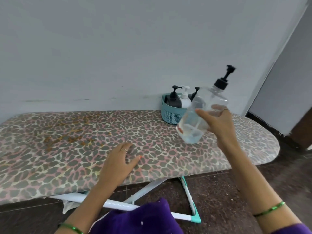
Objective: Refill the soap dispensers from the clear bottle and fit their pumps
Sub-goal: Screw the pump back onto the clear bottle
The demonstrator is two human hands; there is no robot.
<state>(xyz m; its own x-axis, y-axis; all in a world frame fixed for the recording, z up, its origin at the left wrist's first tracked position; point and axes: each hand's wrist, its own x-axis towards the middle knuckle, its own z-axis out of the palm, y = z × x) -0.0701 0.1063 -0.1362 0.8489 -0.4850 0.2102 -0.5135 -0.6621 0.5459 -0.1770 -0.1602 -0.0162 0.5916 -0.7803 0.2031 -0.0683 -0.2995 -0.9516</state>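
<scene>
While the wall takes up most of the view, the work sits on the ironing board (pixel 84 141), a low bench covered in leopard-print cloth with a rusty stain on its left part; its white and teal legs show underneath on the dark floor. At the far right of the board, against the wall, stands a teal basket (pixel 168 114) holding three soap dispensers (pixel 174 98): two black and one white between them, all with pumps on as far as can be seen. Their fill level cannot be judged from here.

The right hand (pixel 217 122) grips the clear bottle (pixel 200 112) around its middle, holding it tilted in the air just in front of the basket, its base above the board. The bottle wears its own black pump (pixel 225 78) and looks nearly empty, with only a little liquid low down. The left hand (pixel 118 159) rests flat on the cloth with fingers spread and relaxed, holding nothing.

I judge the task to be at an early point: no dispenser is out of the basket, none is uncapped, and the clear bottle is itself capped, so nothing can be poured yet. Opening, pouring and refitting the pumps all appear to remain. Whether that small amount would refill anything is doubtful.
</scene>
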